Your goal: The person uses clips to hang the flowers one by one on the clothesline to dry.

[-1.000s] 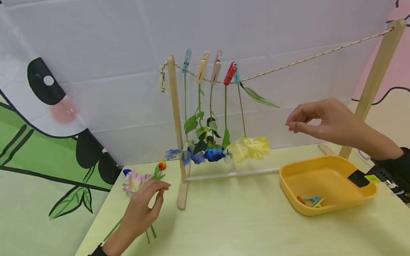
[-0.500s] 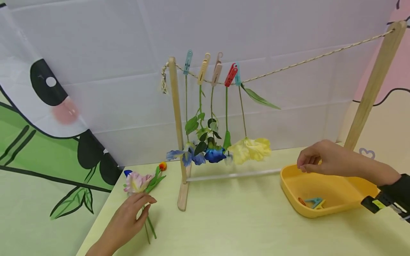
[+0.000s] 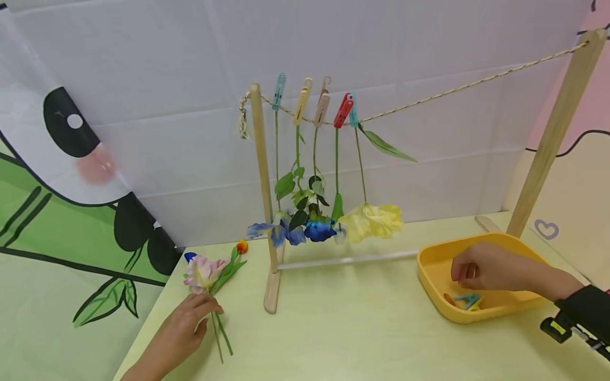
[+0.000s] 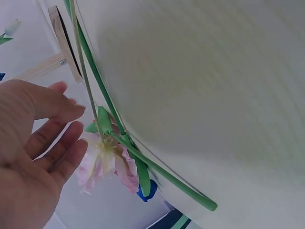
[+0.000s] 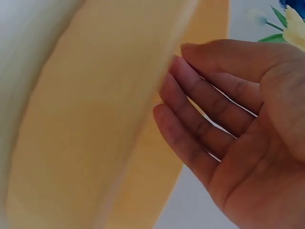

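Observation:
In the head view my left hand [image 3: 178, 325] hovers at the stems of artificial flowers lying on the table; its loosely bent fingers hold nothing in the left wrist view. These flowers are a pink one [image 3: 204, 272], an orange-red bud [image 3: 242, 247] and a blue one [image 3: 189, 256], partly hidden. My right hand [image 3: 491, 267] reaches into a yellow tray [image 3: 429, 288], just above a blue clothespin [image 3: 467, 299], a yellow clothespin [image 3: 476, 304] and an orange piece [image 3: 449, 300]. Its fingers are slightly bent, with nothing between them in the right wrist view.
A rope [image 3: 457, 88] slopes between two wooden posts [image 3: 261, 159]. Several clothespins, including a red one [image 3: 343, 111], hold flowers upside down on its left part, among them a yellow bloom [image 3: 374, 222] and a blue rose [image 3: 319, 230]. A pale rod [image 3: 348, 260] joins the posts low down.
My right hand has come down from beside the rope into the tray. My left hand has drawn back toward me, from near the blooms to the stems.

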The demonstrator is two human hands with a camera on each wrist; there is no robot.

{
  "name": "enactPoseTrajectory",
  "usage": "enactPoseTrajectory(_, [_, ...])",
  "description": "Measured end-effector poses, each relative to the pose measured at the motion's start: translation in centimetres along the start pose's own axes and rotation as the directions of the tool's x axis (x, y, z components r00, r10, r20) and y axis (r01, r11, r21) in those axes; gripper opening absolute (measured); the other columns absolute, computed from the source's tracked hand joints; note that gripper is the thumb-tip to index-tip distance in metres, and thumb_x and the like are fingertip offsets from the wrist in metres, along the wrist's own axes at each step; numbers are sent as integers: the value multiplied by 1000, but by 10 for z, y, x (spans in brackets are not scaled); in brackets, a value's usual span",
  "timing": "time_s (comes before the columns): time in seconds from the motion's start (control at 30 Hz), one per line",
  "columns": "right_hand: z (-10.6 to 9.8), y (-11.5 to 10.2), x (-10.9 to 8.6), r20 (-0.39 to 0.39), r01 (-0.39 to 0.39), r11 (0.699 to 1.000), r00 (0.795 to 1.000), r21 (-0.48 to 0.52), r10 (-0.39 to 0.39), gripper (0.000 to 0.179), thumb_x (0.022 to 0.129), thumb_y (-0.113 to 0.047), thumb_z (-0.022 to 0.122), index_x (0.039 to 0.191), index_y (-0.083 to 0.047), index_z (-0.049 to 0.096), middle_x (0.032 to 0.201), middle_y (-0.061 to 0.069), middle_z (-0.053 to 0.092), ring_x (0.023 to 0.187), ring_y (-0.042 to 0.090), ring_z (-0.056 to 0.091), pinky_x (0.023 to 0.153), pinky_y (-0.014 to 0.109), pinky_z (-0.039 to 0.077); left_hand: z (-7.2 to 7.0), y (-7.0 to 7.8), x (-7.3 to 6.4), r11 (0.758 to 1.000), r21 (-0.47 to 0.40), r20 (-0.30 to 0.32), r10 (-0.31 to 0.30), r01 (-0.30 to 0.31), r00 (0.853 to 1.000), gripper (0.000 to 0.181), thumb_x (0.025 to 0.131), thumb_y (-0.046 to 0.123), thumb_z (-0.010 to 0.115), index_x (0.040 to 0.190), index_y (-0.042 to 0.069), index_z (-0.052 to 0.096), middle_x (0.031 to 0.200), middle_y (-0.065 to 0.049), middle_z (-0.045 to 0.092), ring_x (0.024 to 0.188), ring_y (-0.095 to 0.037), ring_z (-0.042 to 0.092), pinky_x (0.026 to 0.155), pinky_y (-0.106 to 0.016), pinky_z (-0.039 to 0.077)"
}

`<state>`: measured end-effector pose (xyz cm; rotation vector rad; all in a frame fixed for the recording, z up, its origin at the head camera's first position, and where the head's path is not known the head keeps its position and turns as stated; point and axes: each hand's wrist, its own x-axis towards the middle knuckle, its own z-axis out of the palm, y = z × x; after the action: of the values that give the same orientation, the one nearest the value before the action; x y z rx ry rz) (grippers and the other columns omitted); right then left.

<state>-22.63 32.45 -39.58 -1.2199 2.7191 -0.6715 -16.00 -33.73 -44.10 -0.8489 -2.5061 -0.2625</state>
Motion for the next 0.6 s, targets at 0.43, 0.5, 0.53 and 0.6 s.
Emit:
enactPoseTrajectory(0.43, [20,5,-7,142,-86,983,988,161,63,19,83,-14,86,94,-20,72,86,-14,67,75,4,62,67,25,56,10,-1,-5,999,-10,99,-37,38,994,48,59,-11,93,84,22,69,98,11,62,94,-10,56,80,-33,57])
enactPoseTrajectory(0.5, [20,5,-6,135,-79,985,989,154,58,19,84,-15,85,95,-21,72,86,-15,67,75,3,61,67,25,56,11,-2,-4,1000,-13,95,-26,27,995,46,61,-10,93,83,23,69,97,12,61,93,-10,56,79,-32,56])
enactPoseTrajectory(0.53, [21,5,-6,132,-73,986,990,151,53,18,85,-15,85,95,-21,72,86,-15,67,75,2,61,67,24,56,11,-2,-3,1000,-17,92,-19,20,996,46,61,-9,93,83,23,69,97,12,61,93,-11,55,79,-32,56])
enactPoseTrajectory(0.6, [22,5,-5,127,-71,987,991,145,53,17,86,-16,84,96,-22,72,86,-15,66,74,2,60,67,24,56,12,-2,-2,1000,-19,81,0,2,997,45,62,-9,93,82,23,69,96,11,62,93,-11,56,79,-32,56])
